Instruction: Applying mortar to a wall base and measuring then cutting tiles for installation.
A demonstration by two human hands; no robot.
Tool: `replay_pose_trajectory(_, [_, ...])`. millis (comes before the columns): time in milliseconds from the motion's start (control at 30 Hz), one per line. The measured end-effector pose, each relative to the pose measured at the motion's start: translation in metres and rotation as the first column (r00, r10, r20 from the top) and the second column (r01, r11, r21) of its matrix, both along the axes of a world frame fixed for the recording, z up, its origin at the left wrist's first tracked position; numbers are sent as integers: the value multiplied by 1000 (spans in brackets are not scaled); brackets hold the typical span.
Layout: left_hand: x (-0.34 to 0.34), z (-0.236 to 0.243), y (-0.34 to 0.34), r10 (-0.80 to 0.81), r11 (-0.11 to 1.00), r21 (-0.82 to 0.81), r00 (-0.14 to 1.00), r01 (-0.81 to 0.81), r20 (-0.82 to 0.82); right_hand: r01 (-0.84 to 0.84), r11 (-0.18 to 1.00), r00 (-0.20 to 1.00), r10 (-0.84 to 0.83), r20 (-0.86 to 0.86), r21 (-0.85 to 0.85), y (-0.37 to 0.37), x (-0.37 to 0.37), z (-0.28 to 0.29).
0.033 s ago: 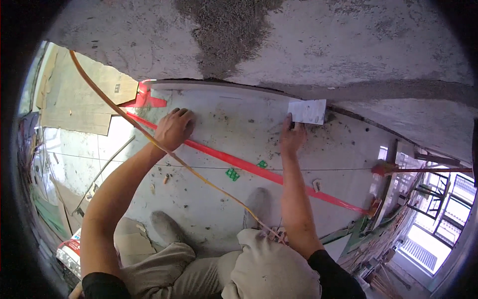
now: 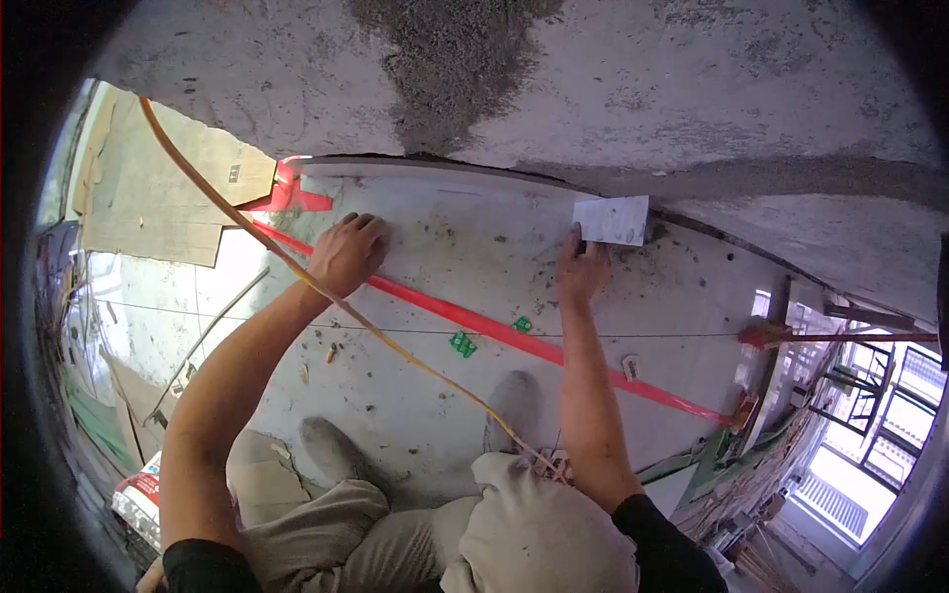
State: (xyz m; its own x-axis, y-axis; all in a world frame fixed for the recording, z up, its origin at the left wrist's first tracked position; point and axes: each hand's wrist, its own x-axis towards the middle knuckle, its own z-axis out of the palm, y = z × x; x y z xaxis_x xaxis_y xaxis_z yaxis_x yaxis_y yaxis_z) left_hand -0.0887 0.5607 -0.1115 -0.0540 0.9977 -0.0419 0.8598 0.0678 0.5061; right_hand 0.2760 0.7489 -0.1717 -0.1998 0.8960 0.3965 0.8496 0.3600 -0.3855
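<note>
My left hand [image 2: 346,252] rests on the pale tile surface [image 2: 445,267] with bent fingers, just beside a long red strip [image 2: 455,314] and a thin yellow-orange hose [image 2: 381,346] that crosses over my forearm or wrist. My right hand [image 2: 583,267] has its fingertips on the lower left of a small white rectangular piece [image 2: 613,215], gripping it near the base of the rough concrete wall [image 2: 692,99]; whether it is card or tile I cannot tell. Small green clips [image 2: 462,345] lie between my arms.
Cardboard [image 2: 148,188] covers the left side near more red material [image 2: 287,188]. A red-headed tool with a long handle [image 2: 761,336] lies right, before a bright window [image 2: 870,445]. My feet [image 2: 331,445] stand on the tiles. A bag [image 2: 138,494] sits lower left.
</note>
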Motion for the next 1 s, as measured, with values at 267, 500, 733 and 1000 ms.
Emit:
replay_pose_trajectory(267, [-5, -2, -3, -27, 998, -58, 1000, 27, 2, -79, 997, 995, 80, 52, -6, 3, 11, -6])
replay_pose_trajectory(500, [-6, -2, -5, -19, 996, -83, 1000, 18, -11, -54, 998, 992, 51, 120, 19, 5, 11, -9])
replay_pose_trajectory(733, [-6, -4, -6, 7, 1000, -8, 1000, -7, 28, 7, 1000, 994, -6, 110, -4, 3, 7, -6])
replay_pose_trajectory(1000, [-7, -5, -4, -14, 996, -89, 1000, 14, 1, -29, 996, 998, 34, 51, -87, 3, 9, -3])
